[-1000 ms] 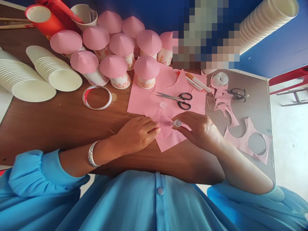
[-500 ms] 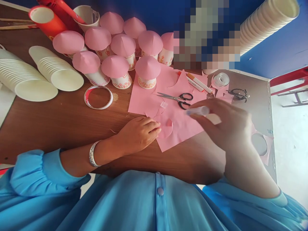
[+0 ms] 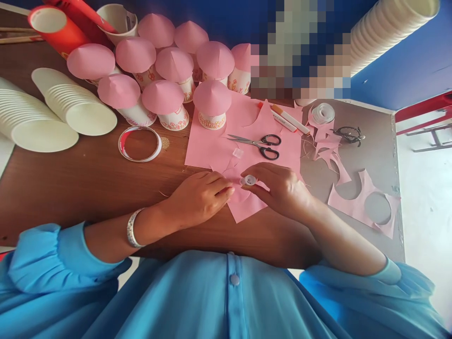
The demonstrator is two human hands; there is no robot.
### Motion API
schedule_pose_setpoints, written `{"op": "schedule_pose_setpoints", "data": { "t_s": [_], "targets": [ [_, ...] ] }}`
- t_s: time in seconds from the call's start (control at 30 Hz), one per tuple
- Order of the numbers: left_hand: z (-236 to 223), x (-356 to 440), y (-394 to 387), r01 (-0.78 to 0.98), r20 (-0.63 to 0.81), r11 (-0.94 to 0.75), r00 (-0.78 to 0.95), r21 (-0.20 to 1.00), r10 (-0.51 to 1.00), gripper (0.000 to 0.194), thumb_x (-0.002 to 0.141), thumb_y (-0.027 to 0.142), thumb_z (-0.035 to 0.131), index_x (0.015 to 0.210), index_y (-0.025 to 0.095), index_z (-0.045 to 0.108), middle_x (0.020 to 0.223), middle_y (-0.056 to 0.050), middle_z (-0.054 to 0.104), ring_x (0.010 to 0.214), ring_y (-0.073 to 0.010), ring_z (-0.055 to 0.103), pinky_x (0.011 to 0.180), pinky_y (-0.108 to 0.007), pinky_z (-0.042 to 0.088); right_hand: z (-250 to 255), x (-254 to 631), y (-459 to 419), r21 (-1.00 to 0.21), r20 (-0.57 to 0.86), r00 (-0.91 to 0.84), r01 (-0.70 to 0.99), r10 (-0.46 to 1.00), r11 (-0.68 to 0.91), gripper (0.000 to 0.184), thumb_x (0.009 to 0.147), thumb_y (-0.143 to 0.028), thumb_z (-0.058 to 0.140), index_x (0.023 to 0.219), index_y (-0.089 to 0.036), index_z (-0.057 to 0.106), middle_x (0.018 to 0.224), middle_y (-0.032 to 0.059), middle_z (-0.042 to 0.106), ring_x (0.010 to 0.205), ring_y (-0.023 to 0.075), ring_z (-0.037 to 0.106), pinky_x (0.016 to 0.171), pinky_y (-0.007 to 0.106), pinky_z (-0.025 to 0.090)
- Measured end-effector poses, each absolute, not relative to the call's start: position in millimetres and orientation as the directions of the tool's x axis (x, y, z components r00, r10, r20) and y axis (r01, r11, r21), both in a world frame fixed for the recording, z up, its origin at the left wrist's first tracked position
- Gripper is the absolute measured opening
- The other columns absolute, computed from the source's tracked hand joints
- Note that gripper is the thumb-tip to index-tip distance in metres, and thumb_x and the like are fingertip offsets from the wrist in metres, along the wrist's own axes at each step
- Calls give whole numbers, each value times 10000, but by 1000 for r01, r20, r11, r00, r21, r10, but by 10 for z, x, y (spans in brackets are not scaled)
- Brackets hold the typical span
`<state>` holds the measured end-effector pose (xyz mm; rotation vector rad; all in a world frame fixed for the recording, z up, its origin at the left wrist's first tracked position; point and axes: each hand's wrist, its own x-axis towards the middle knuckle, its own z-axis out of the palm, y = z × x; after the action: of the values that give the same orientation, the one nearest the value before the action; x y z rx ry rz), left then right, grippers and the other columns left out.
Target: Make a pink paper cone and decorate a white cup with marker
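Note:
My left hand (image 3: 201, 200) rests on the table, its closed fingers holding the edge of a round pink paper piece (image 3: 240, 194) on the larger pink sheet (image 3: 208, 146). In my right hand (image 3: 282, 188) is a small whitish glue stick (image 3: 250, 180), pinched between thumb and fingers. Its lower end meets the paper piece close to my left fingertips; the exact contact is hidden. Scissors (image 3: 259, 142) with black handles lie partly spread just beyond my hands. A small translucent cap-like piece (image 3: 238, 153) lies beside them.
Several decorated paper cups with pink cone tops (image 3: 212, 99) stand at the back. Stacked white cups (image 3: 92, 117) lie at left, near a tape roll (image 3: 139, 143). Markers (image 3: 291, 120), clear tape (image 3: 323, 113) and paper scraps (image 3: 365, 197) lie at right. A blurred area covers the back.
My right hand has moved left and toward me with the glue stick, from over the scissors' handles to the paper piece. My left hand has stayed almost in place.

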<state>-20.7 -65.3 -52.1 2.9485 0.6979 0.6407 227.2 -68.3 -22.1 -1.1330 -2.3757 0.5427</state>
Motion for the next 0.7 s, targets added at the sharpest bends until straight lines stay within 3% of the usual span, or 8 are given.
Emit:
{"op": "schedule_pose_setpoints", "data": {
  "t_s": [0.1,0.23,0.3,0.37,0.43,0.5,0.57,0.7],
  "targets": [
    [-524,-206,-645,416,371,-896,817,152,442,123,980,137,640,1060,150,732,1020,-59,792,891,-223,718,808,-376,612,-166,2382,-708,-489,183,-555,665,812,565,75,1043,-248,628,1033,-202,686,975,62,790,841,195,739,719,297,543],
    [-532,-199,-637,407,363,-897,821,171,441,136,999,146,619,1075,151,732,1082,-78,795,940,-215,729,837,-367,610,9,2551,-788,-413,165,-514,739,842,532,81,1027,-259,639,1007,-225,710,924,48,791,774,204,728,664,322,535],
    [-530,-198,-631,404,362,-896,820,185,444,142,1006,161,617,1075,153,740,1103,-81,801,963,-216,735,851,-366,610,155,2625,-844,-415,188,-385,803,904,428,79,1004,-312,685,1004,-255,740,931,42,799,749,206,723,651,337,539],
    [-515,-203,-618,400,354,-892,819,212,452,147,1014,183,613,1042,163,756,1095,-76,810,959,-216,741,857,-370,612,289,2678,-881,-478,279,-136,839,951,260,77,960,-359,757,979,-286,776,934,35,807,781,221,735,683,362,561],
    [-484,-213,-597,406,344,-877,809,258,476,169,1027,209,605,995,176,768,1079,-67,819,936,-211,749,841,-369,616,353,2708,-872,-704,317,84,688,945,175,131,915,-383,815,997,-285,788,934,45,808,839,248,755,708,386,599],
    [-435,-226,-567,422,333,-842,783,335,525,181,1034,219,603,980,188,773,1107,-56,822,942,-196,765,821,-345,620,316,2721,-808,-910,309,168,338,936,240,162,912,-411,811,983,-271,769,921,52,795,801,244,756,641,379,610],
    [-373,-233,-519,430,328,-799,749,421,576,168,1033,205,609,996,197,773,1142,-41,816,979,-173,779,812,-298,622,195,2719,-709,-960,276,137,80,951,267,186,896,-428,822,972,-277,745,924,23,779,721,187,728,595,329,601],
    [-255,-187,-339,459,379,-758,670,463,638,143,1016,175,632,1050,199,768,1122,-32,802,1003,-160,781,820,-259,619,-114,2646,-546,-973,32,82,-227,996,50,273,811,-406,892,945,-287,686,916,-38,747,809,140,761,665,241,634]
  ]
}}
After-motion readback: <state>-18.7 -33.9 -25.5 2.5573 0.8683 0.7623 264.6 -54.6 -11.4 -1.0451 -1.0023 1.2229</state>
